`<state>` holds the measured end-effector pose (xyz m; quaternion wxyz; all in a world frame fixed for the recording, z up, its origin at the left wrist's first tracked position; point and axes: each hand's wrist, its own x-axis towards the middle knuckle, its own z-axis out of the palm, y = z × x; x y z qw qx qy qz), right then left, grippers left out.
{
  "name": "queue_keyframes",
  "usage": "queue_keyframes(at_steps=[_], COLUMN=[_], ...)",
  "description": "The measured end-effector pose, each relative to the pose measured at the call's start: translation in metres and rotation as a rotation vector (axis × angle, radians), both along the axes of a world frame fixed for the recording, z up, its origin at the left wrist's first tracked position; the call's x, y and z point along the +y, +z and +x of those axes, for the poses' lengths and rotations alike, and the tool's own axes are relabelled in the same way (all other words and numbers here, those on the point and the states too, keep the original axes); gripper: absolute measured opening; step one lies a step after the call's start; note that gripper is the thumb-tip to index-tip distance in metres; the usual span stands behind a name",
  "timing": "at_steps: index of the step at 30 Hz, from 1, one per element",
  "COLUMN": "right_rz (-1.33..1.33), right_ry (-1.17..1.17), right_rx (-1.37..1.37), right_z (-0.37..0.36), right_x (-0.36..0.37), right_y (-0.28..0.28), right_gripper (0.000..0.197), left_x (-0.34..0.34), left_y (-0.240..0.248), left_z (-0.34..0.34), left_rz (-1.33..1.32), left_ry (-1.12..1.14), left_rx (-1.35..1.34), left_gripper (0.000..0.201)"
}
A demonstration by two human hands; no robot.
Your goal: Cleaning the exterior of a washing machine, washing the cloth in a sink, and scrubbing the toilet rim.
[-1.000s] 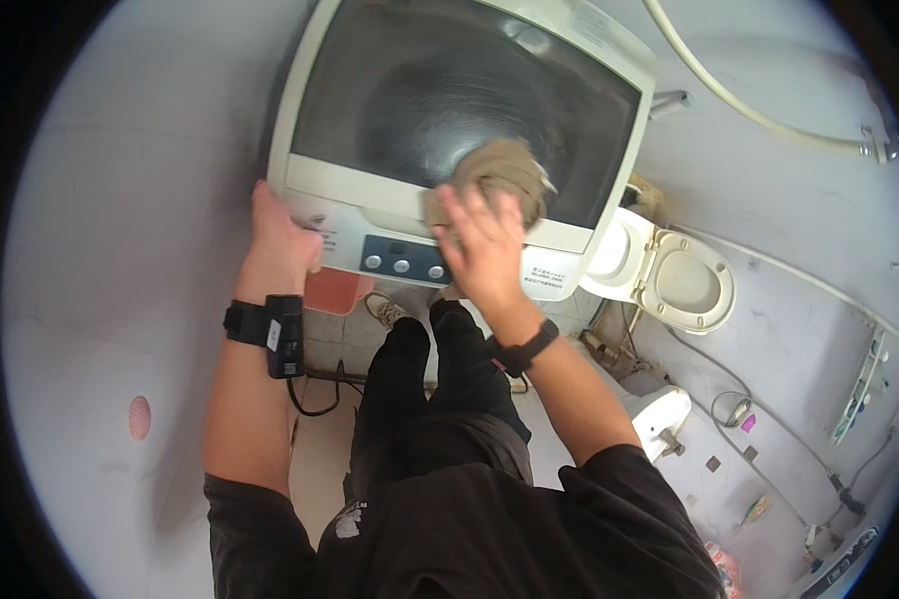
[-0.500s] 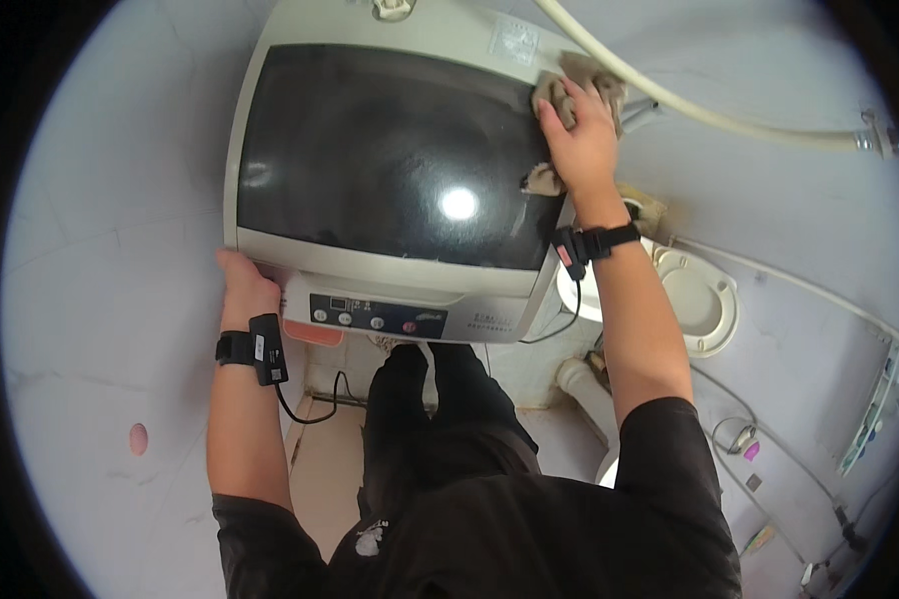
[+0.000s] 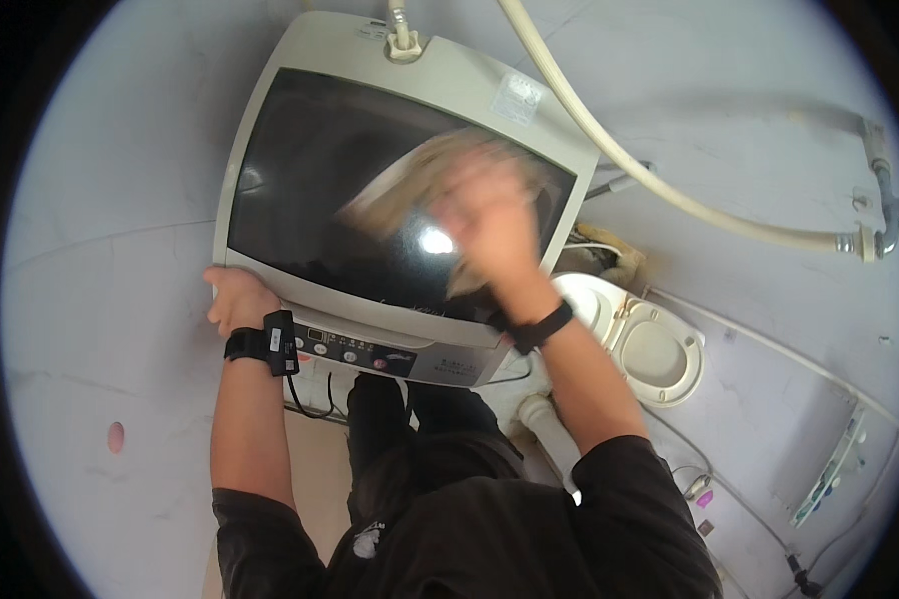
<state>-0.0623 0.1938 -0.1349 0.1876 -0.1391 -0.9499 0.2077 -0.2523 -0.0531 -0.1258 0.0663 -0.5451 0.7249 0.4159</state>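
A top-loading washing machine (image 3: 509,85) with a dark glossy lid (image 3: 320,170) stands before me. My right hand (image 3: 484,215), blurred by motion, presses a brownish cloth (image 3: 410,195) onto the middle-right of that lid. Part of the cloth spreads out to the left of the fingers, showing a paler edge. My left hand (image 3: 238,299) grips the machine's near left corner, beside the control panel (image 3: 355,351). Some of its fingers are hidden by the corner. Both wrists wear black straps.
A cream hose (image 3: 619,150) arcs over the machine's far right corner to a wall tap (image 3: 884,225). Another hose joins a white fitting (image 3: 405,45) on top. At right stands a toilet with a raised lid (image 3: 654,349). A white pipe (image 3: 549,429) runs near my legs.
My right hand has swept the cloth from the lid's far right corner toward its middle. The view has shifted, and my left hand stays at the near left corner.
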Motion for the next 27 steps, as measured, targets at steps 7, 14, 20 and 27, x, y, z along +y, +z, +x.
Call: queue_keyframes(at_steps=[7,14,20,27], right_rz=[0.066,0.01,0.032,-0.291], right_ry=[-0.476,0.204,0.1,-0.617], right_rx=[0.085,0.028,-0.091,-0.194], right_z=[-0.042,-0.064,0.044,-0.016], right_x=[0.087,-0.096,0.004,0.067], right_y=[0.018,0.014,0.019,0.037], right_gripper=[0.026,0.04,0.048,0.025], left_x=[0.015,0.011,0.007,0.009], left_y=[0.026,0.007,0.012,0.018], left_z=[-0.001,-0.006,-0.003,-0.005], left_rz=[-0.204,-0.143,-0.131,-0.143], left_ry=[-0.06,0.025,0.003,0.044], left_rx=[-0.166,-0.105,-0.11,-0.13], left_gripper=[0.077,0.073,0.075,0.075])
